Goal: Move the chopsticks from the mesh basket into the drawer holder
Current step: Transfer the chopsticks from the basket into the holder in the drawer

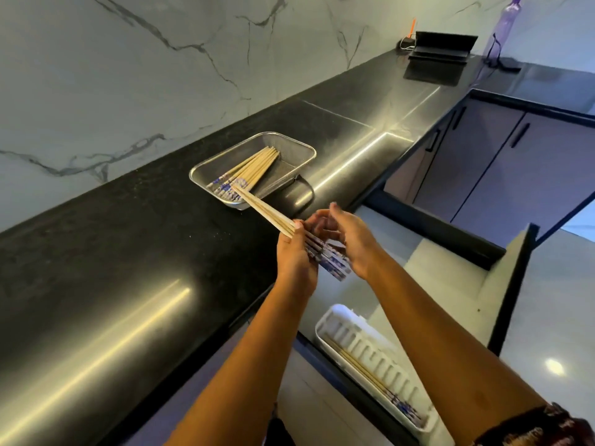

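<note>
A metal mesh basket (299, 149) sits on the black counter with several wooden chopsticks (257, 164) lying in it, their blue patterned ends toward me. My left hand (294, 255) is shut on a small bundle of chopsticks (264, 209), whose plain tips point toward the basket. My right hand (349, 235) is beside the bundle's blue patterned ends with fingers spread, touching or nearly touching them. Below my arms, a white ribbed holder (357, 346) lies in the open drawer with a pair of chopsticks (367, 373) in it.
The black counter (128, 268) runs along a marble wall. The open drawer (450, 262) juts out at right, with a dark side panel. A black folded stand (441, 48) and a purple bottle (505, 20) stand at the far end. Grey cabinet doors (502, 162) lie beyond.
</note>
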